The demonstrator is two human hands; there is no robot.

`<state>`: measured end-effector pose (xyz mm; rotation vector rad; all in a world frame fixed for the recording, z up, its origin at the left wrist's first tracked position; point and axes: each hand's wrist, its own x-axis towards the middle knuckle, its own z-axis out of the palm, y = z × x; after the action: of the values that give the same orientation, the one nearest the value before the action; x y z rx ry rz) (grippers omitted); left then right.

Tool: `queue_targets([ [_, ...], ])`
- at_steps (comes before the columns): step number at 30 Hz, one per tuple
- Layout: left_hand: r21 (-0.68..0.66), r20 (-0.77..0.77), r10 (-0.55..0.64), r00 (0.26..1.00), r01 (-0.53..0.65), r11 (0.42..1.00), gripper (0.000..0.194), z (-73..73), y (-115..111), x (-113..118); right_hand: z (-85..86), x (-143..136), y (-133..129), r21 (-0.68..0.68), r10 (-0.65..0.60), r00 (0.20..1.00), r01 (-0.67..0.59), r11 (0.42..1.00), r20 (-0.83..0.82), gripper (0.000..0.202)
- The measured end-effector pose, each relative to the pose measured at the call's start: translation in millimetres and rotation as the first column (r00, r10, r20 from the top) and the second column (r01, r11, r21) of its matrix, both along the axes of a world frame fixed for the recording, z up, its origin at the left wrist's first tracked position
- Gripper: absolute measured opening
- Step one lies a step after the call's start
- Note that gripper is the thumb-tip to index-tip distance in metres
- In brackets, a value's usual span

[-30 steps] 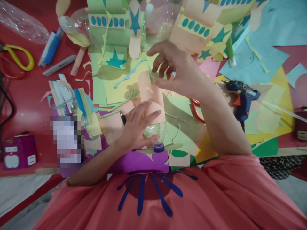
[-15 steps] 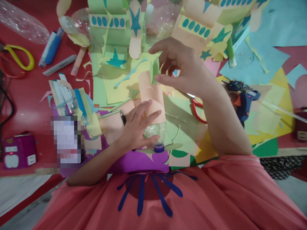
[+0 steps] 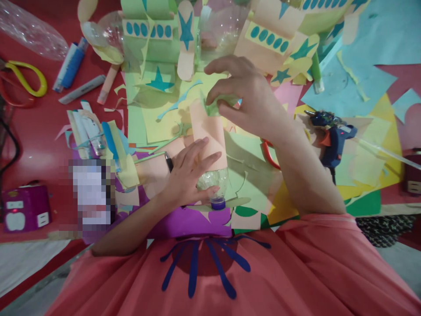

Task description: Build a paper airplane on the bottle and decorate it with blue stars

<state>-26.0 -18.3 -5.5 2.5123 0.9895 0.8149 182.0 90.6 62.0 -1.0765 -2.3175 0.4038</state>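
A clear plastic bottle [image 3: 213, 181] with a blue cap [image 3: 217, 203] lies with the cap towards me, its body wrapped in peach paper [image 3: 210, 125]. My left hand [image 3: 184, 173] holds it from the left, fingers over the paper and thumb near the neck. At the far end of the wrapped bottle, a curled light green paper strip [image 3: 212, 106] is in my right hand [image 3: 248, 94], pinched between thumb and a bent finger. The index finger is stretched out above it. Part of the strip is hidden behind the fingers.
Decorated paper-wrapped bottles [image 3: 149, 39] stand along the back. A blue glue gun [image 3: 338, 136] lies right of my right forearm, red-handled scissors [image 3: 270, 153] beside it. Markers [image 3: 74, 66], yellow-handled scissors [image 3: 28, 79] and a purple box [image 3: 26, 208] are at left. Paper scraps cover the table.
My right hand has come slightly down and its fingers have closed on the green strip, which is now lower and more folded. My left hand and the bottle stay in place.
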Motion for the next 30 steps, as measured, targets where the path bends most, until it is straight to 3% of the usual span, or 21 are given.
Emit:
queue_targets([
  [11, -0.019, 0.011, 0.006, 1.000, -0.006, 1.000, 0.068, 0.0, -0.1, -0.2, -5.9, -1.4, 0.2, 0.027, 0.005, 0.999, -0.006, 1.000, 0.041, 0.023],
  [14, -0.013, 0.000, -0.002, 1.000, 0.002, 1.000, 0.066, 1.1, -0.4, -0.1, -0.6, 3.2, -0.6, 0.057, 0.001, 0.999, 0.002, 0.998, -0.050, 0.021],
  [16, 0.000, -0.021, 0.012, 1.000, -0.012, 1.000, 0.065, 3.3, -1.2, 0.6, -2.7, 5.2, -4.7, 0.080, -0.056, 0.976, 0.075, 0.994, -0.209, 0.028],
  [19, 0.020, -0.032, 0.029, 0.999, -0.028, 0.999, 0.063, 9.5, -0.8, 2.0, -22.8, 1.5, -18.1, 0.044, -0.191, 0.880, 0.233, 0.972, -0.434, 0.031],
  [22, 0.002, 0.000, 0.053, 0.999, -0.053, 0.999, 0.056, 17.4, 6.4, 3.1, -56.4, -8.2, -35.4, -0.055, -0.312, 0.880, 0.314, 0.948, -0.359, 0.036],
  [25, 0.002, 0.029, 0.117, 0.993, -0.117, 0.993, 0.051, 23.1, 23.0, 5.5, -82.8, -15.9, -48.4, -0.078, -0.313, 0.889, 0.305, 0.949, -0.333, 0.046],
  [30, -0.030, -0.022, 0.234, 0.972, -0.235, 0.972, 0.056, 21.4, 49.9, 13.3, -89.8, -18.7, -56.8, -0.060, -0.364, 0.913, 0.360, 0.931, -0.185, 0.042],
])
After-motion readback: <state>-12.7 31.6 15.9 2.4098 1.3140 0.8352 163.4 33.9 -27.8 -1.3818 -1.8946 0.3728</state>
